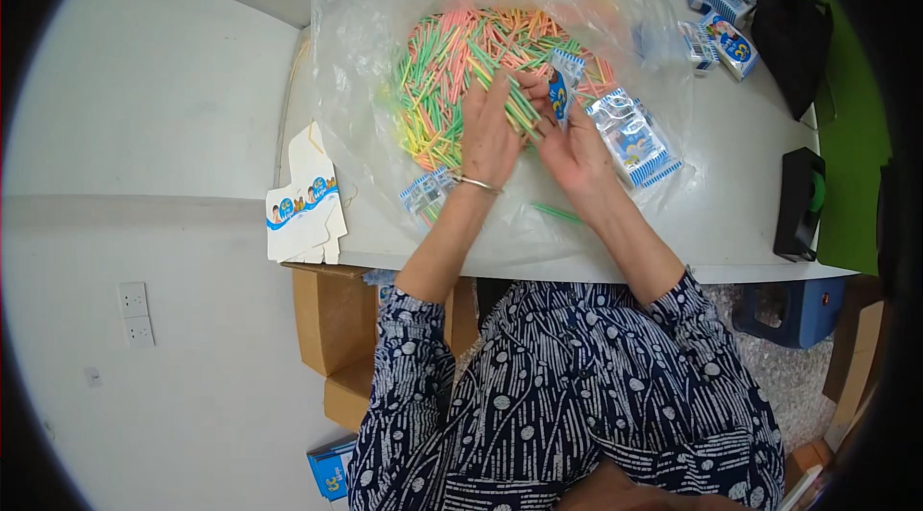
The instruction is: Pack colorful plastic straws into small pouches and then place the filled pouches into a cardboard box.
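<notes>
My left hand (pixel 488 141) is closed around a small bunch of thin green and yellow sticks (pixel 521 113). My right hand (pixel 577 153) grips a small blue-and-white plastic packet (pixel 567 71), its fingertips meeting the lower end of the bunch. Whether the packet's mouth is open cannot be made out. Both hands are over a large clear plastic bag (pixel 351 59), spread wide, with a heap of pink, green, yellow and orange sticks (pixel 433 78) inside. Flat blue-and-white packets (pixel 635 136) lie right of my right hand. Another packet (pixel 428 194) with sticks showing lies by my left wrist.
A folded white carton (pixel 306 203) lies at the table's left edge. Loose green sticks (pixel 558 214) rest near the front. Stacked packets (pixel 728 1), a black bag (pixel 790 35) and a black tape dispenser (pixel 800 203) are at right. Cardboard boxes (pixel 332 319) stand below the table.
</notes>
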`<action>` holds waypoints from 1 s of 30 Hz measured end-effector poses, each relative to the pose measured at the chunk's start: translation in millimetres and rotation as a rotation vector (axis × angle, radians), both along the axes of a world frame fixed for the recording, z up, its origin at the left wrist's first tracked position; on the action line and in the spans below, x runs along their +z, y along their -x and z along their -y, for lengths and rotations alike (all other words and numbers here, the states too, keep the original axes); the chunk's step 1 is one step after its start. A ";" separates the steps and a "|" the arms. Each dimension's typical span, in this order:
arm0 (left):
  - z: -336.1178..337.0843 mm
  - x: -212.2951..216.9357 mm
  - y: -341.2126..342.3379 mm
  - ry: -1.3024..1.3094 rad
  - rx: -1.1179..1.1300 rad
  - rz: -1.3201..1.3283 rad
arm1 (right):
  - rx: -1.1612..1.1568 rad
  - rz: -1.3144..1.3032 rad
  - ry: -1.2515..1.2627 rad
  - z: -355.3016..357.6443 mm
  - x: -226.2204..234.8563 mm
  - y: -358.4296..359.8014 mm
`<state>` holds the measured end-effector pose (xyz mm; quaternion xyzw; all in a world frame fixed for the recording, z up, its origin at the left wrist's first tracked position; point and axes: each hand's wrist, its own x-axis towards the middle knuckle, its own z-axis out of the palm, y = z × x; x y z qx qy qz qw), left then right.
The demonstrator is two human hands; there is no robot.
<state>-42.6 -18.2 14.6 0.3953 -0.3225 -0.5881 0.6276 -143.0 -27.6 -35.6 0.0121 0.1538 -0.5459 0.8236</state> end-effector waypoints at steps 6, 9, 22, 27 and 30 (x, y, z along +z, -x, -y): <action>-0.2 -25.8 24.6 0.059 0.241 -0.083 | -0.081 0.028 0.086 11.8 -20.3 -14.9; -1.7 -25.7 24.4 0.102 0.277 0.053 | -0.076 -0.002 0.013 16.5 -17.9 -19.3; -1.5 -2.5 -16.5 0.042 0.143 0.101 | -0.050 -0.472 0.301 7.8 21.0 17.1; 2.2 26.9 -35.2 0.170 0.119 0.018 | 0.338 -0.783 0.507 1.4 15.9 43.0; -2.7 43.9 -30.3 0.246 0.048 0.023 | 0.511 -0.763 0.575 -3.2 19.7 54.8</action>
